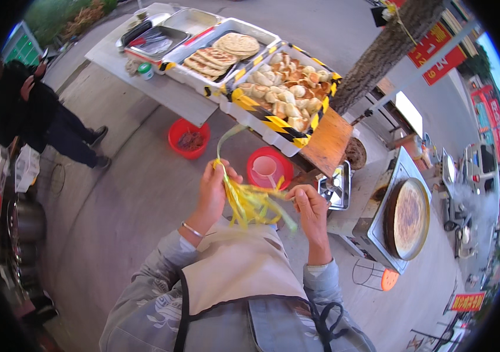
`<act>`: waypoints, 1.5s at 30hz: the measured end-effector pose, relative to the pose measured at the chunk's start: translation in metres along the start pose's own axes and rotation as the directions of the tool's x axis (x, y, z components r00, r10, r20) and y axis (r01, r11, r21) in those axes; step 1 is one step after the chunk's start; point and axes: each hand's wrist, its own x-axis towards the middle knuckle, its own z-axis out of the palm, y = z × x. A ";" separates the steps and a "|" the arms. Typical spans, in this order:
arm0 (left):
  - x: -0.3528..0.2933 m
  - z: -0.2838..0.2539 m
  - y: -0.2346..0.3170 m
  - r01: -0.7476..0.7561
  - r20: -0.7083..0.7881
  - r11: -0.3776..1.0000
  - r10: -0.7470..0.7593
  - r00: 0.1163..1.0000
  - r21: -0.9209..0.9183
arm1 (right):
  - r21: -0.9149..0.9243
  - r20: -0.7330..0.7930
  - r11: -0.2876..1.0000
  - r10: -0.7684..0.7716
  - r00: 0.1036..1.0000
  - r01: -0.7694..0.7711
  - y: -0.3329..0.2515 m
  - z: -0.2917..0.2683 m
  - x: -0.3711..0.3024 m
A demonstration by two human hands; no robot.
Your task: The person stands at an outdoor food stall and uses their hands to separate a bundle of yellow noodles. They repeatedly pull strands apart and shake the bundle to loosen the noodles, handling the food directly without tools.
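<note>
In front of my apron (238, 264) I hold a loose bundle of yellow-green ribbon strips (244, 202). My left hand (212, 192) is closed round its upper part, and one pale strip arcs up from there toward the table. On the other side, my right hand (309, 210) pinches strip ends between thumb and fingers. The free strips hang and spread between the two hands, partly blurred. Beyond the hands, a red basin (287, 170) holds a pink pitcher (264, 166).
A tape-edged white box of buns (285, 88) and a tray of flatbreads (235, 46) stand on the table (185, 97) ahead. To the right is a stove with a round griddle (408, 220). Another red basin (189, 138) sits below the table; a person (56, 111) stands at left.
</note>
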 end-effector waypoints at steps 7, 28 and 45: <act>0.000 -0.014 -0.012 -0.001 -0.315 0.997 -0.023 0.949 -0.076 | -0.330 0.247 0.943 0.040 0.968 0.045 0.007 0.048 0.008; -0.117 -0.217 -0.121 -0.542 -0.965 0.798 -0.205 0.165 -0.263 | -0.571 0.820 0.815 0.570 -0.046 -0.098 0.208 0.258 -0.006; -0.055 -0.387 -0.335 -0.478 -0.942 0.812 -0.300 0.153 -0.336 | -0.384 0.855 0.751 0.509 -0.100 0.537 0.452 0.303 0.040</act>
